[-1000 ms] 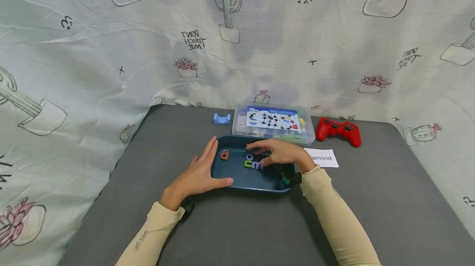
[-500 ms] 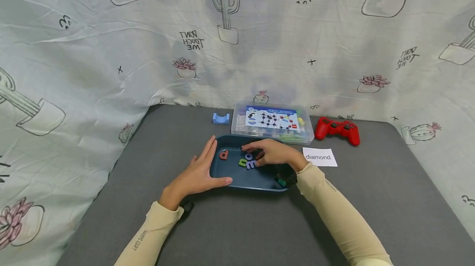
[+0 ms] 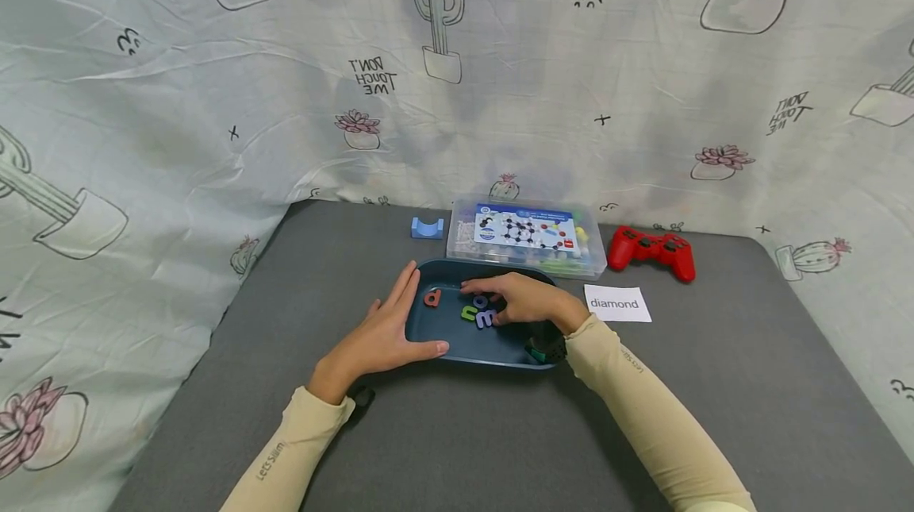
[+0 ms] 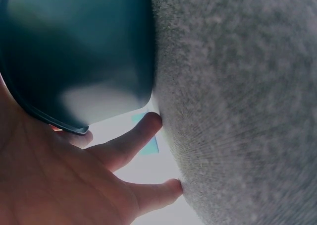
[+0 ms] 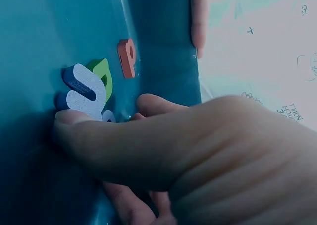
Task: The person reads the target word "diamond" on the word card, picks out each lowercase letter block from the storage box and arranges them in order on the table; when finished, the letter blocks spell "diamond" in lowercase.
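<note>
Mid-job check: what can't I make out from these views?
Right wrist: whether the right grip pinches or only touches the purple m; the thumb hides the contact.
Right wrist: most of the purple o, behind the m and thumb.
Head: part of the tray floor, under the right grip.
Head: the box label's fine print, too small.
Left wrist: inside the tray, hidden by its outer wall.

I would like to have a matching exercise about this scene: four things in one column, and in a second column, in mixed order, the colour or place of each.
Things
1. letter d
2. letter m
3. left hand
4. diamond card

Descriptions
A. against the left end of the tray
B. white, to the right of the tray
C. light purple, touched by the right hand
D. orange-red, inside the tray

Right pairs: 1-D, 2-C, 3-A, 4-B
</note>
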A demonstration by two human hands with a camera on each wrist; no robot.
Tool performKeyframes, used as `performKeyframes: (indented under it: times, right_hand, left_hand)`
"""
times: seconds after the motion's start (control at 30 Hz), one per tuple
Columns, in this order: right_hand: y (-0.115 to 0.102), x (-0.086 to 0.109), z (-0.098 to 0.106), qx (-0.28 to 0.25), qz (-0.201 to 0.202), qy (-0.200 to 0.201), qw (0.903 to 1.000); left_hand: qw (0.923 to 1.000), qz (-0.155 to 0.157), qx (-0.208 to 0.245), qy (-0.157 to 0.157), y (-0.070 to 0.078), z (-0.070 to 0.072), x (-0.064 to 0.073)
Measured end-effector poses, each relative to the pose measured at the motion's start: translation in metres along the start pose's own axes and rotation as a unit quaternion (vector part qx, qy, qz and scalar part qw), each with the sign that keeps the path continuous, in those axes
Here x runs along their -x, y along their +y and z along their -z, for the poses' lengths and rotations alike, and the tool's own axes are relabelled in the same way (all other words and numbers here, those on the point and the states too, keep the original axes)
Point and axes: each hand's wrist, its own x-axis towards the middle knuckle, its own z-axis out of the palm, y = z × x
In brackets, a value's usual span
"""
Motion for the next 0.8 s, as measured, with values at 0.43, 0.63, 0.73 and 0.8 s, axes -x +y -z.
performKeyframes:
  times: [0.43,0.63,0.73,0.8]
  right_hand:
    - [-0.0003,-0.0005,-0.0020,-0.015,0.033,0.005,0.9993]
    - [-0.0010,-0.0012,-0.0010,-0.019,0.035,0.001,0.9992]
    - [-0.0020,-0.0015,-0.0003,-0.016,0.034,-0.002,0.9993]
    - [-0.0032,-0.0016,0.0002,-0.013,0.034,-0.005,0.9993]
  left_hand:
    - [1.0000,0.001,-0.001,0.001,0.0003,0.0001,-0.0006]
    - [1.0000,0.007,-0.001,-0.003,0.0016,0.0023,-0.0014]
    - [1.0000,0.007,0.002,-0.004,0.0018,0.0032,-0.0016]
    - [0.9999,0.010,0.002,-0.004,0.0020,0.0039,-0.0016]
